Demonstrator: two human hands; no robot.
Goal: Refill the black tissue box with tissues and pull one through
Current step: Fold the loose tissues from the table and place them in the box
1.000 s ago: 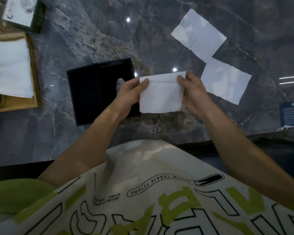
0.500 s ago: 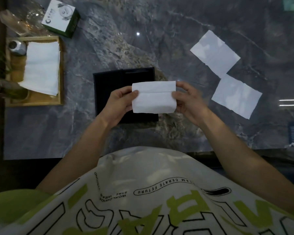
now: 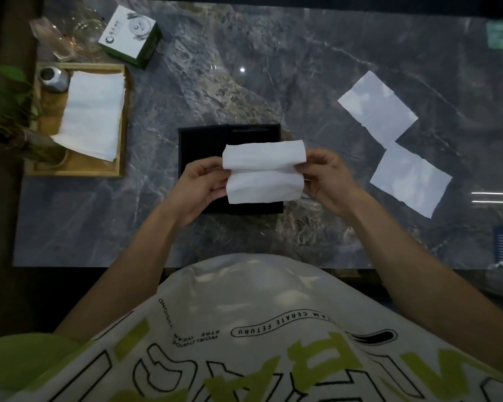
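Though apart, hands [image 3: 200, 185] at tissue [image 3: 263, 184] ends.

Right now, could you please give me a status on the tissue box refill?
Left hand, right hand pinch folded tissue ends. Tissue over black tissue box, not inside yet. Nothing blocking.

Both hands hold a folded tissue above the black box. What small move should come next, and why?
Probably lower the folded tissue into the black tissue box: the left hand and right hand pinch its ends over the box, which looks open.
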